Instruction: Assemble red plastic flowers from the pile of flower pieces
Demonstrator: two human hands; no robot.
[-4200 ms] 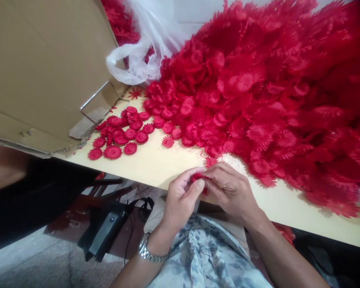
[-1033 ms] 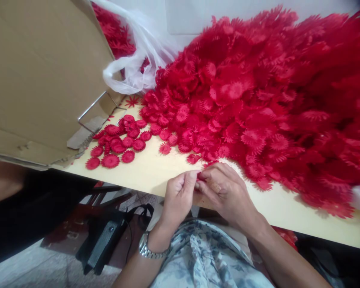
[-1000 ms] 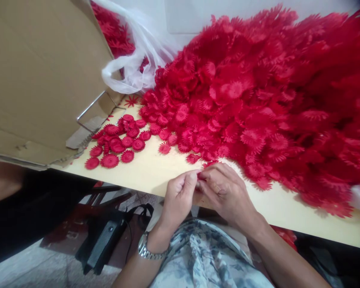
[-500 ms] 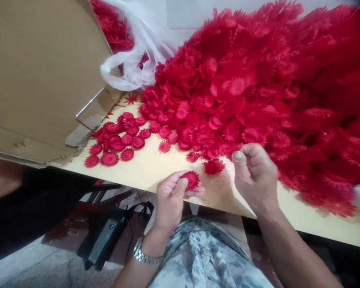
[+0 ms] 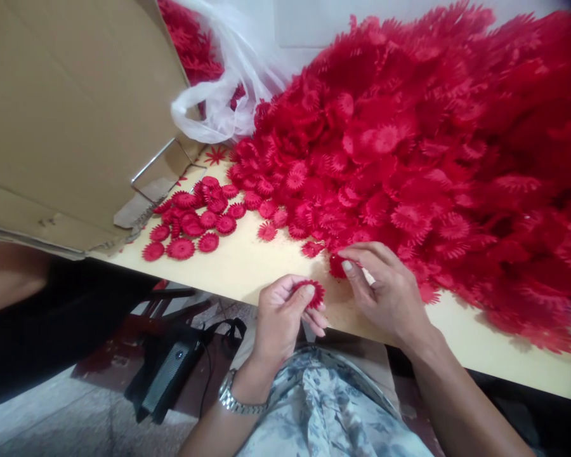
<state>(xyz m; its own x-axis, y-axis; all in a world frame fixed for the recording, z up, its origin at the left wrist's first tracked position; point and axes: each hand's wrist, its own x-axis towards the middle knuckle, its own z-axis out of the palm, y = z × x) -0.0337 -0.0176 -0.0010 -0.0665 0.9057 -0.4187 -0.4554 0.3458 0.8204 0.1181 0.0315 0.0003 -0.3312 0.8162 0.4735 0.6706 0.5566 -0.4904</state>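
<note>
My left hand (image 5: 282, 311) is closed, its thumb pressing a red flower-shaped disc (image 5: 315, 294) with a fringed edge against the fingers. My right hand (image 5: 385, 285) is just to the right, over the front of the table. Its thumb and forefinger come together in a pinch, and whatever lies between the tips is too small to make out. Right behind those fingertips a red fringed piece (image 5: 335, 266) lies on the table, partly covered. Beyond both hands rises a large heap of red fringed flower pieces (image 5: 390, 146).
Small rolled red discs (image 5: 190, 223) are grouped on the pale table (image 5: 238, 266) at the left. A cardboard box (image 5: 71, 114) with a wire handle (image 5: 155, 162) stands beside them. Behind lies a white plastic bag (image 5: 209, 114). A black bag (image 5: 166, 374) is below the table edge.
My right hand has moved left and down from the heap's edge, close to the loose red piece and my left hand. My left hand keeps the disc. The view has shifted slightly.
</note>
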